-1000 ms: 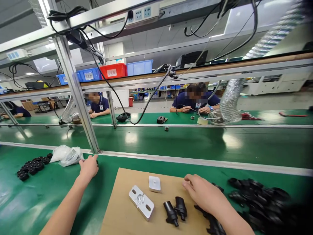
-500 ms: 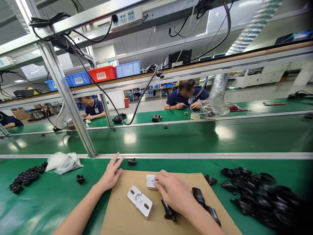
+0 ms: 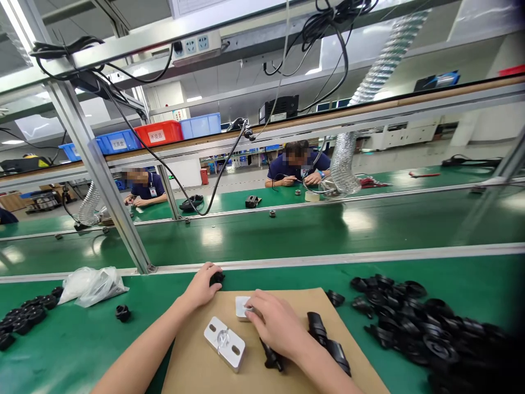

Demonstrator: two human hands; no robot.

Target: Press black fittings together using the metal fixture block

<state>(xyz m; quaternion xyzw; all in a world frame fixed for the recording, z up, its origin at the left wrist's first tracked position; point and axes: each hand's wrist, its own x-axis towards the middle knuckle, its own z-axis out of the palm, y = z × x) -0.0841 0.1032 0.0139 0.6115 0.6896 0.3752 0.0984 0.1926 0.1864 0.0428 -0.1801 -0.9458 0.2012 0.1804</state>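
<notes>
My left hand [image 3: 204, 285] is closed around a short black plastic fitting [image 3: 217, 278] at the far edge of a brown cardboard sheet [image 3: 192, 372]. My right hand [image 3: 276, 323] has its fingers curled over the right end of a small silver metal block [image 3: 241, 307], hiding part of it. Nearer me on the cardboard lies a larger silver metal block [image 3: 224, 343] with two slots and a round recess. A black tubular part [image 3: 271, 358] lies under my right hand, partly covered. Two more black tubular parts [image 3: 318, 328] rest beside my right forearm.
A large pile of black plastic parts [image 3: 426, 328] spreads on the right. On the left are rows of black parts [image 3: 30, 314], a clear plastic bag [image 3: 100, 287] and a single black part [image 3: 122, 313]. A metal post [image 3: 102, 180] rises at left. Two people work across the bench.
My left hand, spread open before, has moved to the black fitting and closed on it. My right hand stays at the small metal block. The whole view has shifted slightly.
</notes>
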